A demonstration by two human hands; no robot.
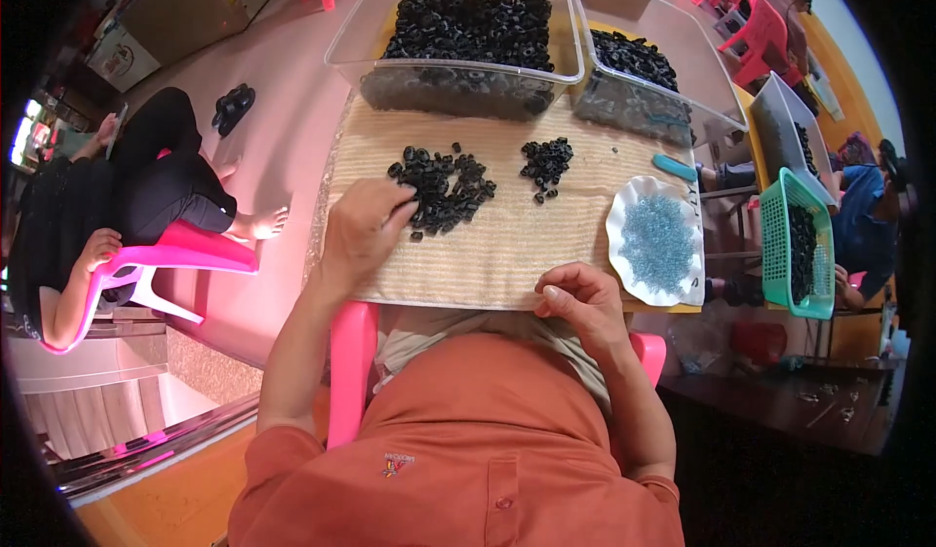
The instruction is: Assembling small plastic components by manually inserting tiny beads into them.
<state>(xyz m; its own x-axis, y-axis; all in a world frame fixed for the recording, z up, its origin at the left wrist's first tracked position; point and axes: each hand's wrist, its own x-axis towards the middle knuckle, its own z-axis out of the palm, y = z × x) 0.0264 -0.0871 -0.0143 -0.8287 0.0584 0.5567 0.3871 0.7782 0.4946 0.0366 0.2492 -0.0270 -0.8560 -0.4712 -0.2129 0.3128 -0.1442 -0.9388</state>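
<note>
My left hand (366, 223) is at the near left edge of a loose pile of small black ring-like parts (450, 194) on the striped cloth. Its fingers are bent and drawn together, and whatever lies between them is hidden. Over the near edge of the table hovers my right hand (585, 303), thumb and fingertips brought close. If it pinches anything, that is too small to name. A smaller heap of black parts (547, 165) sits farther right. Beside my right hand stands a white scalloped plate (618, 217) covered with small clear bluish pieces (658, 240).
Two clear plastic bins (458, 89) (624, 108) of black parts stand at the far side of the table. A turquoise-handled tool (675, 167) lies beyond the plate. At right are a green basket (777, 245) and another person. Someone sits on a pink chair (210, 245) at left.
</note>
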